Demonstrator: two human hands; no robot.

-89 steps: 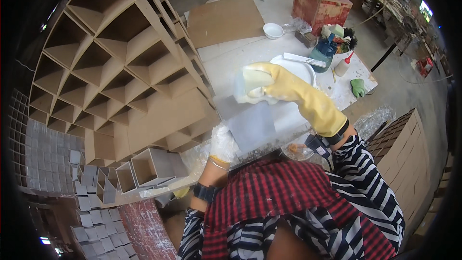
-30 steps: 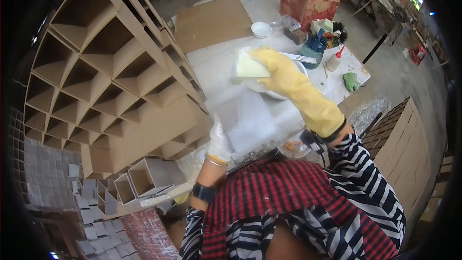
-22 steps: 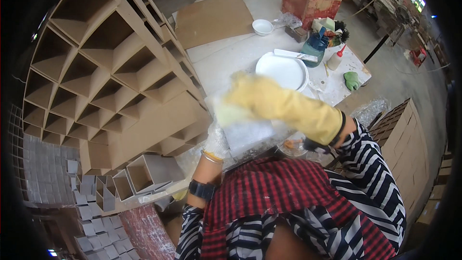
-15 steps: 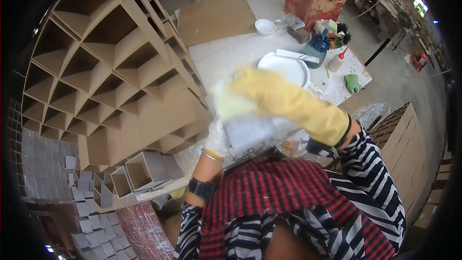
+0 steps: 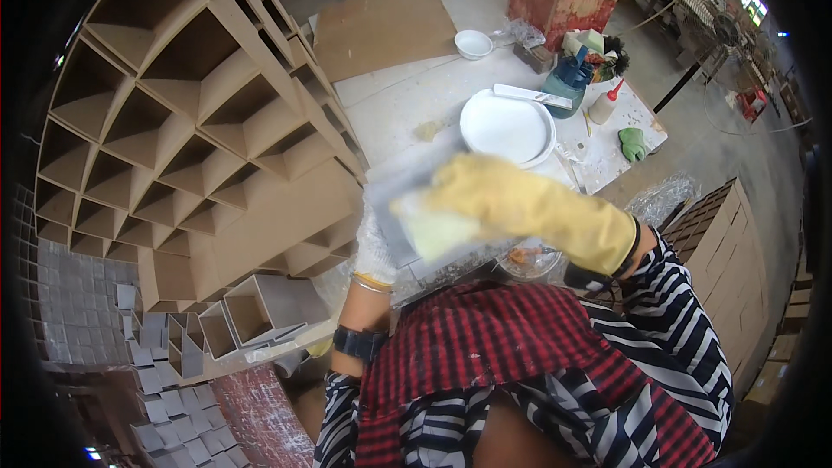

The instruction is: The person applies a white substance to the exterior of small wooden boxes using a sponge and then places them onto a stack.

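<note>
My right hand (image 5: 494, 199), in a long yellow rubber glove, is closed on a pale yellow sponge (image 5: 438, 230). The sponge is blurred and lies over a light grey flat panel (image 5: 397, 208) on the worktable in front of me. My left hand (image 5: 373, 243), in a white knitted glove, is at the panel's left edge and seems to grip it; its fingertips are hard to make out. Just beyond my right glove stands a round white tub (image 5: 507, 132) with white contents, a flat white strip (image 5: 533, 97) resting across its far rim.
A large brown lattice shelf (image 5: 199, 156) fills the left side. On the table (image 5: 381, 100) are cardboard (image 5: 386, 30), a white bowl (image 5: 473, 44), a red-stained box (image 5: 559, 0), a blue jug (image 5: 568, 82), a red-tipped bottle (image 5: 605, 104) and a green cloth (image 5: 633, 145). Stacked panels (image 5: 724, 251) stand right.
My right hand has brought the sponge nearer to me, uncovering the panel's far part and a small yellowish lump on the table. My left hand has shifted slightly left and away from me.
</note>
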